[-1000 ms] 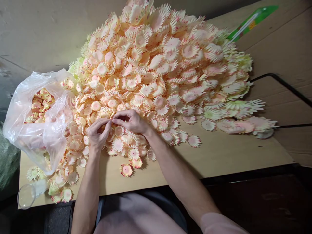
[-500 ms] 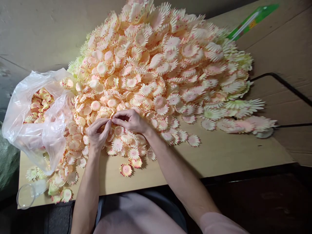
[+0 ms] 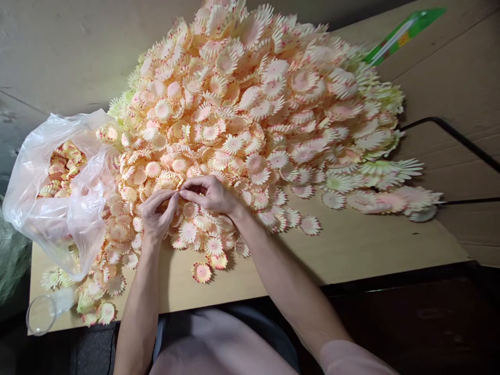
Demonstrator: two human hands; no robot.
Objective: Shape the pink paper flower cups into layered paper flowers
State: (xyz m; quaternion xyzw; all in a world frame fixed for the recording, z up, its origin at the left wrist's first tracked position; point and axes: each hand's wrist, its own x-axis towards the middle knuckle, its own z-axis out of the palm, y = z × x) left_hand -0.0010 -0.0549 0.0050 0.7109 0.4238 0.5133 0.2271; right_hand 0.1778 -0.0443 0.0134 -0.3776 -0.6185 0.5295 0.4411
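Hands: left hand (image 3: 156, 214) and right hand (image 3: 211, 194) meet fingertip to fingertip, with both forearms coming in over the near edge of the bench (image 3: 351, 250).
Grip: each hand has thumb and forefinger pinched shut on the same small petal disc (image 3: 180, 186). The other fingers are curled in loosely.
Held piece: the petal disc sits between the two sets of fingertips, just above the near slope of the heap. Most of it is covered by the fingers, so its exact shape cannot be told.
Heap: a big mound of peach and cream flower discs (image 3: 253, 104) with fringed edges and pink-red centres. It fills the middle of the bench from the far edge down to the hands and thins out toward the near edge.
Stray disc: one lone disc (image 3: 202, 272) lies flat and apart from the mound, close to the near edge between the two forearms.
Larger blooms: paler, longer-petalled flowers (image 3: 390, 200) trail off the mound toward the right edge.
Bag: a clear plastic bag (image 3: 58, 208) lies open at the left edge with more discs inside, its mouth touching the mound.
Cup: a clear plastic cup (image 3: 41, 314) lies tipped on its side at the near left corner.
Right side: brown cardboard (image 3: 461, 78) lies beyond the right edge, with a green packet (image 3: 406, 31) on its far part and a thin black rod (image 3: 453, 133) across it.
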